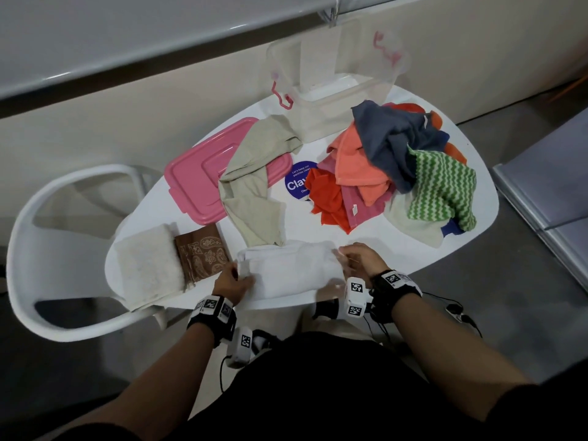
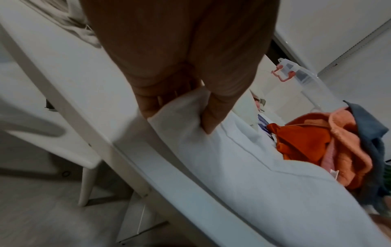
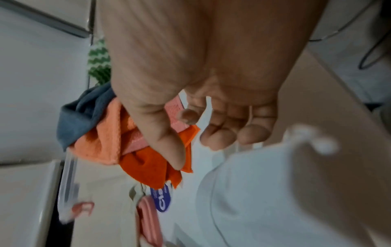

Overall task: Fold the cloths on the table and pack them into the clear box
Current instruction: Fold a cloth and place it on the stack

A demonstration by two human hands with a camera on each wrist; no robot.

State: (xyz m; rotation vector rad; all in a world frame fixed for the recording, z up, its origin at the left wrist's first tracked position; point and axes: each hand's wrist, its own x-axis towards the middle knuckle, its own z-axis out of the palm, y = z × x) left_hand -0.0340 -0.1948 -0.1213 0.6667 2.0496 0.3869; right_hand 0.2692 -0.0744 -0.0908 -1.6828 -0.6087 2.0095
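A white cloth (image 1: 288, 270) (image 2: 253, 167) lies flat along the table's near edge. My left hand (image 1: 245, 276) (image 2: 182, 117) pinches its left end between thumb and fingers. My right hand (image 1: 345, 256) (image 3: 196, 145) hovers at the cloth's right end with loosely curled fingers that hold nothing; the white cloth (image 3: 253, 192) lies just below it. The clear box (image 1: 334, 90) with pink latches stands open at the back of the table. A heap of coloured cloths (image 1: 397, 167) sits at the right, and a beige cloth (image 1: 254, 192) lies in the middle.
A pink lid (image 1: 197, 176) lies at the left under the beige cloth. A folded cream towel (image 1: 146, 265) and a folded brown paisley cloth (image 1: 202, 253) rest at the front left. A white chair (image 1: 63, 249) stands left of the table (image 1: 477, 202).
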